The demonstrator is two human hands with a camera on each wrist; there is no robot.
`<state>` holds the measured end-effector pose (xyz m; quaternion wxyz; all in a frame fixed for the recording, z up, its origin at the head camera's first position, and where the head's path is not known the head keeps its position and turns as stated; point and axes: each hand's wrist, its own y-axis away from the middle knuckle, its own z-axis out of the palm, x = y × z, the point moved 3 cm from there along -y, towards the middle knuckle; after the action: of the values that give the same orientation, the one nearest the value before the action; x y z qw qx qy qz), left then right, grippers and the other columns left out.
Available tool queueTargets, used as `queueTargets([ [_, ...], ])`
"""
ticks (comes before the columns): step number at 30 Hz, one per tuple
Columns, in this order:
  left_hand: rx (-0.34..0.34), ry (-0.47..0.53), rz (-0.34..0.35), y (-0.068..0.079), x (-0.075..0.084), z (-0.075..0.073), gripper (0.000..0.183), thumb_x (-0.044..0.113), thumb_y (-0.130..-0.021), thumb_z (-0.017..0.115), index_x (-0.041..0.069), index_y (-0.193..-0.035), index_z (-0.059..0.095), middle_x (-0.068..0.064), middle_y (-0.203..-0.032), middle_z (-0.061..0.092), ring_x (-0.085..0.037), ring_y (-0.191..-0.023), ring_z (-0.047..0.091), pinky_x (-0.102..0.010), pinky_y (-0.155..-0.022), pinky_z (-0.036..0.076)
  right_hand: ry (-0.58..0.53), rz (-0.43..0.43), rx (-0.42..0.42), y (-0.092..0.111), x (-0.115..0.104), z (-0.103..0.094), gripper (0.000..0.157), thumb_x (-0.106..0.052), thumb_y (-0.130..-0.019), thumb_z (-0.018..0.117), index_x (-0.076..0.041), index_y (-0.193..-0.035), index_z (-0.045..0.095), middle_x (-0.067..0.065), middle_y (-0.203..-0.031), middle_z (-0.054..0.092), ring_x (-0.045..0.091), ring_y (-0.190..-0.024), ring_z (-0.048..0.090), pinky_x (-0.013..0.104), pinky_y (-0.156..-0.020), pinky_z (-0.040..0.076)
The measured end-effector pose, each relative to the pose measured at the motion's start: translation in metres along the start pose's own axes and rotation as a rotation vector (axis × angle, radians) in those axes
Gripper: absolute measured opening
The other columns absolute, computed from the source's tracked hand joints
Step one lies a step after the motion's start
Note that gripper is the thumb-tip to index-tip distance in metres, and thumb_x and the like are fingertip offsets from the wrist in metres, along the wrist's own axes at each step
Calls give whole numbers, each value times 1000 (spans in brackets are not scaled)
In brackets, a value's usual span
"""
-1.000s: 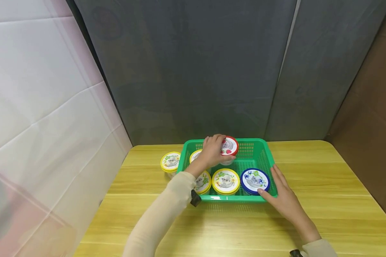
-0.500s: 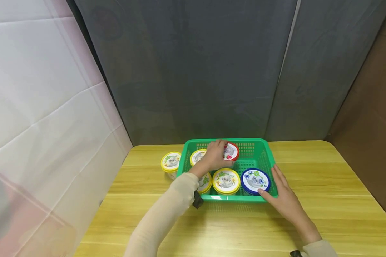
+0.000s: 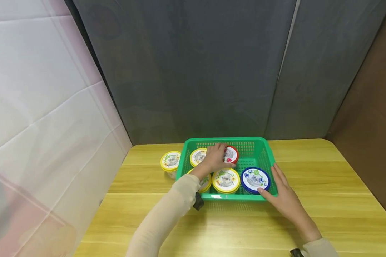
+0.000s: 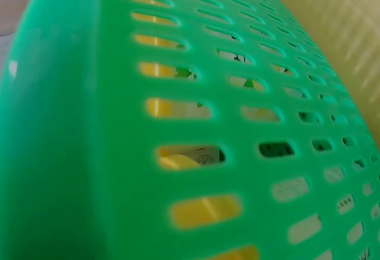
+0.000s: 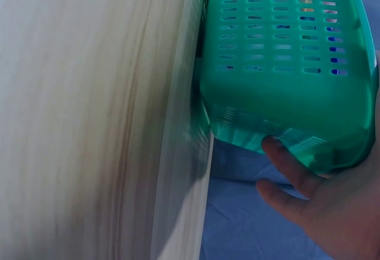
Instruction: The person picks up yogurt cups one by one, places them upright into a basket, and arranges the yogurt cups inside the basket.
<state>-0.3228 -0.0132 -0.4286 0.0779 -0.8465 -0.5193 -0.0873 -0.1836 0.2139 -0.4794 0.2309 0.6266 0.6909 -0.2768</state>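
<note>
In the head view my left hand [image 3: 214,157] holds a tub with a red-rimmed lid [image 3: 231,155] inside the green plastic basket [image 3: 236,197]; its fingers partly cover the lid. Beside it are yellow-lidded tubs at the back left [image 3: 197,157], front left [image 3: 205,183] and front middle [image 3: 226,181]. At the front right stands a blue-lidded tub [image 3: 255,180]. My right hand [image 3: 286,200] rests at the basket's front right corner, thumb by the blue lid. Its fingers [image 5: 291,168] extend along the outer wall in the right wrist view.
Another yellow-lidded tub [image 3: 170,161] stands on the wooden table [image 3: 238,232], just left of the basket. A dark panel [image 3: 196,71] rises behind the table. White cloth [image 3: 45,107] hangs at the left, and a brown wall [image 3: 370,117] stands at the right.
My left hand has lowered the red-lidded tub into the back of the basket, where its lid now sits near the level of the others. The right hand keeps its place.
</note>
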Motion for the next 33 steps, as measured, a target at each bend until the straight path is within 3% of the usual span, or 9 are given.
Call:
queueTargets([
  [13, -29, 2, -73, 0, 2, 5, 87, 57, -80, 64, 11, -146, 31, -12, -148, 37, -33, -138, 33, -49, -118, 19, -3, -12, 16, 0, 0, 1, 97, -59, -86, 56, -17, -153, 1, 3, -162, -5, 51, -138, 25, 75, -95, 29],
  [23, -33, 5, -87, 1, 2, 6, 86, 55, -79, 64, 11, -145, 31, -12, -148, 36, -34, -137, 32, -50, -118, 18, -25, 9, -13, 0, 0, 1, 97, -62, -85, 54, -23, -153, -4, -1, -162, -8, 49, -141, 21, 75, -96, 29],
  [33, -34, -4, -79, 2, 1, 6, 85, 55, -80, 62, 11, -145, 31, -12, -149, 34, -34, -138, 31, -52, -117, 18, -20, 10, -6, 1, -1, 0, 96, -61, -86, 53, -21, -153, -3, 1, -162, -7, 49, -141, 21, 74, -98, 27],
])
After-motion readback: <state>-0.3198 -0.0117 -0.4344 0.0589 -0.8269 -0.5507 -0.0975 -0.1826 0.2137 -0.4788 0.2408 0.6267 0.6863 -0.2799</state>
